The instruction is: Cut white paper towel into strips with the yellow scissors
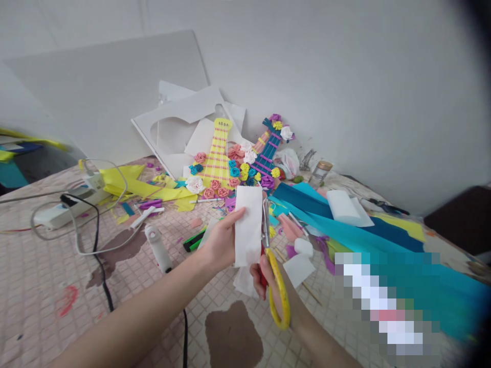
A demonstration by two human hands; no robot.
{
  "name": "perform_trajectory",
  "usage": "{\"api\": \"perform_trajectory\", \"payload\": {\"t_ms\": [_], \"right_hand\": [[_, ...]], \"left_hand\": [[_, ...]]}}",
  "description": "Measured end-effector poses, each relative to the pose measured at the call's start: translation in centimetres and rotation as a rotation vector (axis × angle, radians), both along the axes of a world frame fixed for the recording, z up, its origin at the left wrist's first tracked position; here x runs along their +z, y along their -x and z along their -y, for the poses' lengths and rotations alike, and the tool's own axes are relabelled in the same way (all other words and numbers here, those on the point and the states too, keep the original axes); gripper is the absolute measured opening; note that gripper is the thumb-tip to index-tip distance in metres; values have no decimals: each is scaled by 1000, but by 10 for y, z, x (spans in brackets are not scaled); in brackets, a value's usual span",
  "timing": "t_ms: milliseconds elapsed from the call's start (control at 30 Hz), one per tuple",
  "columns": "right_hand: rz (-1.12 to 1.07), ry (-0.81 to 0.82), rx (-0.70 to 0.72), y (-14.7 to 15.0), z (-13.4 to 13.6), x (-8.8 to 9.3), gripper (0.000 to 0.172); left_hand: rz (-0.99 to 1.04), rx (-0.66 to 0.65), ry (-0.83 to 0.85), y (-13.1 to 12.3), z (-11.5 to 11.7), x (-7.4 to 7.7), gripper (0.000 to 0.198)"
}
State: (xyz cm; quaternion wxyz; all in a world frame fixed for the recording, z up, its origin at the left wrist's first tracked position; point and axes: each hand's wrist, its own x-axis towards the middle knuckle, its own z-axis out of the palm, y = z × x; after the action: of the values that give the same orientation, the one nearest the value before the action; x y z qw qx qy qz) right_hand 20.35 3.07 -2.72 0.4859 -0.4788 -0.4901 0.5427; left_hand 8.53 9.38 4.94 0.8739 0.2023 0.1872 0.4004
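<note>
In the middle, my left hand (220,244) pinches a white paper strip (248,225) between thumb and fingers, holding it upright. My right hand (270,273) is closed on scissors (279,296) with yellow and red handles. Their metal blades point up along the strip's right edge; whether they touch the paper I cannot tell. More white paper (245,282) lies below the strip. Behind stand a yellow guitar-shaped craft (217,153) and a blue one (268,153), both with paper flowers around them.
A glue gun (158,248) and a white power strip (71,204) with looping cables lie left. Blue crepe paper (345,232), a white roll (342,206) and a glass jar (320,173) are right. Paper scraps are scattered around; white boards (172,110) lean on the wall.
</note>
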Motion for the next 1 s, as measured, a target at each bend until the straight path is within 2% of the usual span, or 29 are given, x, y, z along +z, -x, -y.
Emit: {"api": "perform_trajectory", "payload": {"t_ms": [133,367,600,1000], "right_hand": [[-1,13,-1,0,0,-1,47],[-13,44,-20,2,1,2,49],[-44,131,-40,5,2,8,52],[-30,158,-35,6,1,9,53]], "left_hand": [[-7,-10,11,-2,1,-3,35],[36,6,-73,-4,4,-4,37],[7,15,-40,-5,4,-8,32],[-18,54,-38,-7,5,-9,32]]}}
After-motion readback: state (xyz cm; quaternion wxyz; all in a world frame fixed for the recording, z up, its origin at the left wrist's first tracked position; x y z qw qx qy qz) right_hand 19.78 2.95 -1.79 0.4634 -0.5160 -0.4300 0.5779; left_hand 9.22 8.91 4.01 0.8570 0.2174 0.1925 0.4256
